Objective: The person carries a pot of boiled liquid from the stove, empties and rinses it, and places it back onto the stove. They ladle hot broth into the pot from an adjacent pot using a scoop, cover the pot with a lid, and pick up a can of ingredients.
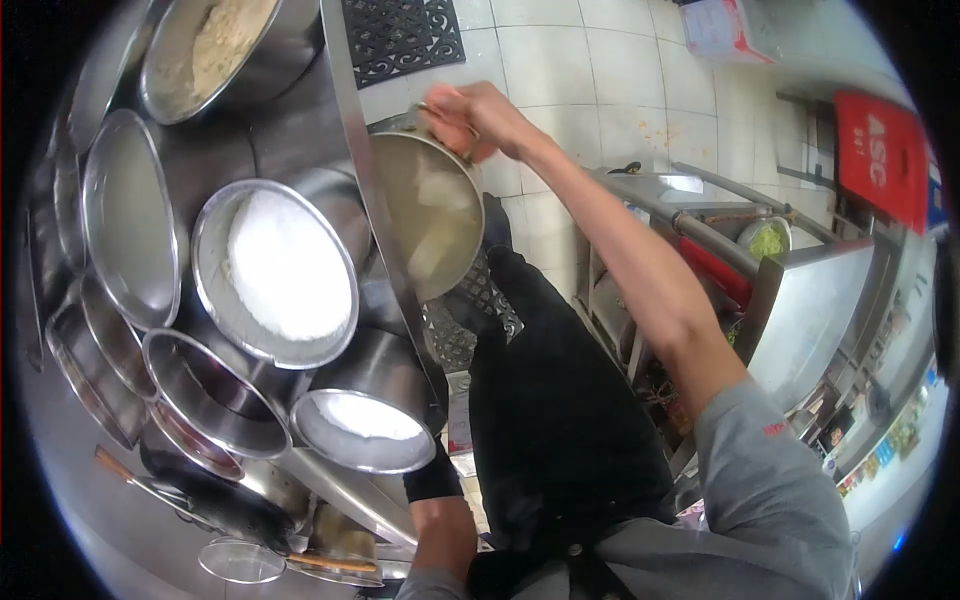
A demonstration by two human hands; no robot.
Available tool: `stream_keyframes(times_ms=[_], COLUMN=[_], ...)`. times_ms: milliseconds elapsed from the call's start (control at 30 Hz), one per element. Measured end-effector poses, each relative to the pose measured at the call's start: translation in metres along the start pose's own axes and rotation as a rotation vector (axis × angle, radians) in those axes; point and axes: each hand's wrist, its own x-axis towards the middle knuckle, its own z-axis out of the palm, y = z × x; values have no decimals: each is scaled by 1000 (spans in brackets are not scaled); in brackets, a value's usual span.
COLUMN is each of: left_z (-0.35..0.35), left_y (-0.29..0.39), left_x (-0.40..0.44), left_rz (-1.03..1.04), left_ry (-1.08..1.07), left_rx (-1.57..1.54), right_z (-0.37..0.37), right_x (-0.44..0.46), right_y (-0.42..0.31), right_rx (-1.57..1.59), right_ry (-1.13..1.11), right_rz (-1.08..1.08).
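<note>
I had my right hand (468, 118) curled on the far rim of the pot (481, 222), beside the worktop (272, 150); my left was hidden.

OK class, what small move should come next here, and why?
Probably to steady the pot: it is beside the counter edge, over the floor, with cloudy contents inside, and only the right hand shows at its handle.

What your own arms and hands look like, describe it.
The right arm has a loose grey short sleeve with small red lettering; the right hand is ungloved. The left arm shows a grey sleeve and black forearm covering; the left hand is hidden.
</note>
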Motion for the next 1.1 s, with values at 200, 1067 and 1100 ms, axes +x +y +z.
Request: stream_keyframes(times_ms=[200, 1067, 1100], left_z=[33, 91, 75], left_y=[-24, -65, -59], left_x=[19, -19, -30], left_rz=[18, -18, -25], left_ry=[-47, -89, -92], left_rx=[-204, -195, -73], right_z=[17, 12, -7], right_x=[88, 186, 196], right_y=[-15, -62, -59], right_rx=[-98, -583, -430], right_ry=[-103, -153, -102], right_rz=[-217, -443, -317])
